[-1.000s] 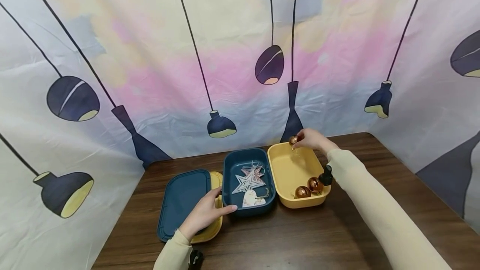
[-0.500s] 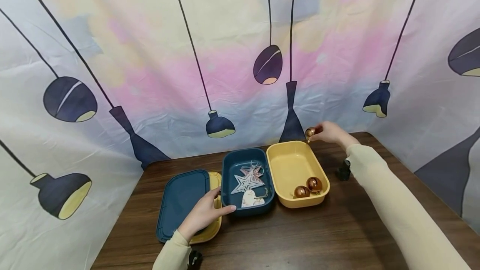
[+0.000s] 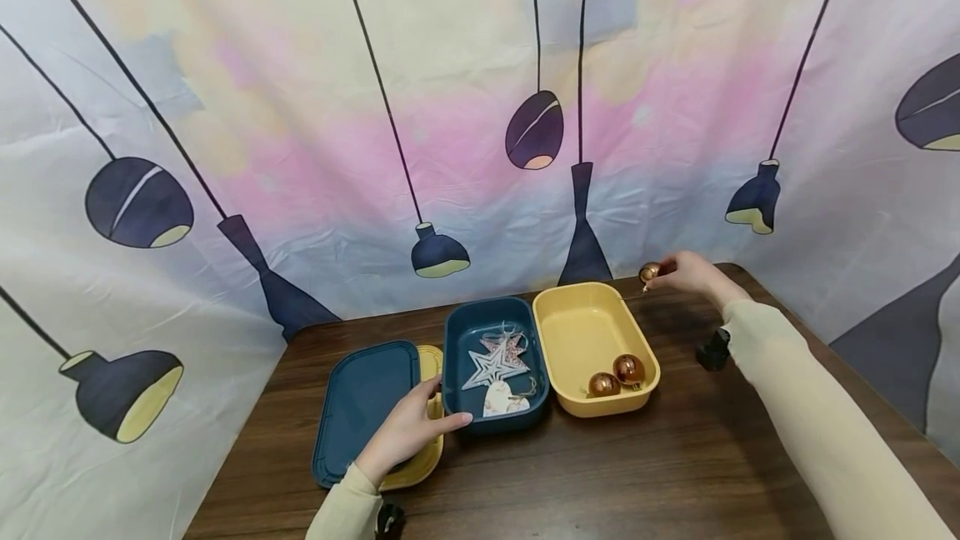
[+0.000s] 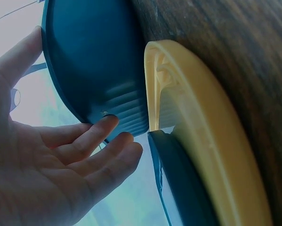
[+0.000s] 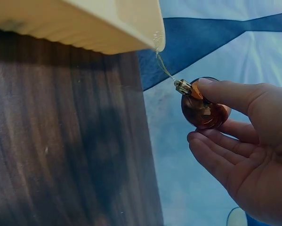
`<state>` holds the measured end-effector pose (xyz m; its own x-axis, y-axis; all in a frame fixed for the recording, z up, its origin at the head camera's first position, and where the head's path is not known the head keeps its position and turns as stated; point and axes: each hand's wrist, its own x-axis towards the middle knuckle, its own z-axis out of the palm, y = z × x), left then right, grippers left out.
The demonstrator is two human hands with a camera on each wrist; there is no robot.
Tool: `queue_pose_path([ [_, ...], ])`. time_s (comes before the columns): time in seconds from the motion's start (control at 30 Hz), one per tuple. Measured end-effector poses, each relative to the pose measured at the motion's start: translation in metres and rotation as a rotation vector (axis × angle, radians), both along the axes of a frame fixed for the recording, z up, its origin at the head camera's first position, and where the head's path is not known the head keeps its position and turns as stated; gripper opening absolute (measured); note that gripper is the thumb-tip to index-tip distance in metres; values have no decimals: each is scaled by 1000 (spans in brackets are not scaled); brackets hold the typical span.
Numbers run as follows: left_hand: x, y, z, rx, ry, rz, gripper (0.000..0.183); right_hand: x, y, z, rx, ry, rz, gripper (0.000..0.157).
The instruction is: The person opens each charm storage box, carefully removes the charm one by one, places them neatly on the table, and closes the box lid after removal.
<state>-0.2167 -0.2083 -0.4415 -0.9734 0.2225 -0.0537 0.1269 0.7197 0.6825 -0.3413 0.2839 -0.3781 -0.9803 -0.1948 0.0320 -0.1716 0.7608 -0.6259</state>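
Note:
My right hand point(image 3: 688, 275) pinches a shiny copper Christmas bauble point(image 3: 649, 274) between thumb and fingers, beyond the yellow box's far right corner. In the right wrist view its gold cap and thin string point(image 5: 163, 66) show, the string reaching toward the box corner. Two more baubles point(image 3: 628, 369) lie at the near end of the yellow box point(image 3: 542, 340). My left hand point(image 3: 408, 427) rests at the near left corner of the dark blue box point(image 3: 452, 332), thumb on its front rim, fingers by its left wall. Inside are star ornaments point(image 3: 495, 365) and a white heart ornament point(image 3: 504, 398).
A blue lid point(image 3: 367, 407) lies overlapping a yellow lid point(image 3: 431, 362) to the left of the boxes. Everything stands on a dark wooden table point(image 3: 600, 482). A printed curtain point(image 3: 480, 148) hangs close behind the table's back edge.
My right hand has carried the bauble rightward, from above the yellow box's far rim to beyond its right corner, and slightly down lately. My left hand stays at the blue box.

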Motion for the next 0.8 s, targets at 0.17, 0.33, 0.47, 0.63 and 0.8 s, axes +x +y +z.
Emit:
queue_pose_path([
  [0.17, 0, -1, -1, 6, -2, -2, 94, 0, 8, -12, -12, 1, 26, 43],
  [0.33, 0, 0, -1, 6, -2, -4, 94, 6, 8, -23, -10, -37, -17, 53],
  [0.47, 0, 0, -1, 9, -3, -5, 94, 9, 7, -30, 5, -53, -43, 64],
  [0.63, 0, 0, -1, 4, -1, -3, 94, 7, 7, -38, -7, -53, -44, 63],
  [0.8, 0, 0, -1, -2, 0, -2, 94, 5, 9, -48, -11, -51, -42, 62],
])
